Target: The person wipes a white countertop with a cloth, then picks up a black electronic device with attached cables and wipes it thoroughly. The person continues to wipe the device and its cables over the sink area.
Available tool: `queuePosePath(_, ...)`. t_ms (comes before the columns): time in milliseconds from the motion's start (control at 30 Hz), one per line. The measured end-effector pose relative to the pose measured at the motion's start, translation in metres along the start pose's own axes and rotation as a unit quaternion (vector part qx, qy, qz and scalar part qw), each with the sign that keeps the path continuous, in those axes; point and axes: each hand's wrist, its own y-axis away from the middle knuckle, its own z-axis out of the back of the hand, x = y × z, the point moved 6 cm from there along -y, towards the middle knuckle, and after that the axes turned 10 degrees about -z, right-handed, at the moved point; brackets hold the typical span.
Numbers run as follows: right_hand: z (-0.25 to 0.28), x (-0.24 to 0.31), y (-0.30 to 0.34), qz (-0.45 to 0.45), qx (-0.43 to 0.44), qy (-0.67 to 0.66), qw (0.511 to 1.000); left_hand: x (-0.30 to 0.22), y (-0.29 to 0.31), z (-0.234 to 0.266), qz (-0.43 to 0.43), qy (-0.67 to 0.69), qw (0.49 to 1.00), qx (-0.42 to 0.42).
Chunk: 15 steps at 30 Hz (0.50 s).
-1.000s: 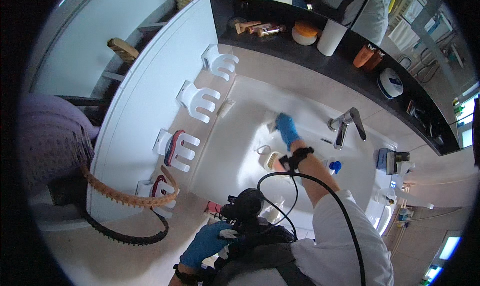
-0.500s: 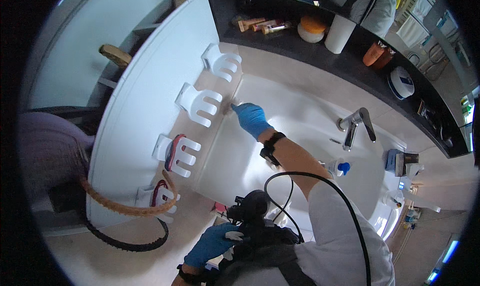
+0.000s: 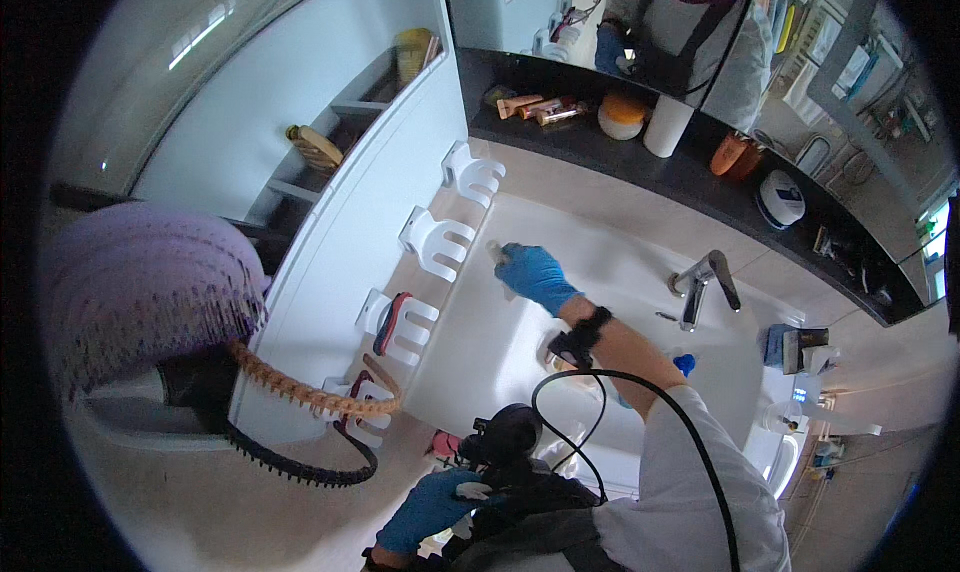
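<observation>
My right hand [image 3: 538, 277], in a blue glove, reaches into the white sink basin [image 3: 620, 262] near its left wall. Its fingers close on a small whitish wad [image 3: 496, 252], mostly hidden by the glove. Down at the lower left, close to my body, is my left hand [image 3: 425, 510], also gloved in blue. Its fingers are curled, with a bit of white material [image 3: 474, 491] showing at them; what it is I cannot make out. Beside this hand a black device [image 3: 508, 434] with a cable hangs in front of my chest.
A chrome faucet [image 3: 703, 287] stands behind the basin. White claw hooks [image 3: 437, 242] line the cabinet side at left, several in a row, with headbands [image 3: 310, 397] on the nearer ones. A purple hairbrush [image 3: 150, 282] juts out there. Tubes and jars sit on the black shelf [image 3: 590, 152] under the mirror.
The view has shifted, showing more of the mirror and the cabinet compartments. My right hand stays near the basin's left wall, its wad slightly farther from the rim. My left hand keeps its place.
</observation>
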Motion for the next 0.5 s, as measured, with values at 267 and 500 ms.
queuePosePath(267, 0.182, 0.042, 0.034, 0.012, 0.059, -0.534, 0.843, -0.015, -0.002, -0.001, -0.075, -0.010, 0.997, 0.012)
queuePosePath(500, 0.223, 0.080, -0.011, 0.169, -0.139, -0.428, 0.877, -0.015, 0.002, 0.002, -0.045, 0.017, 0.999, -0.007)
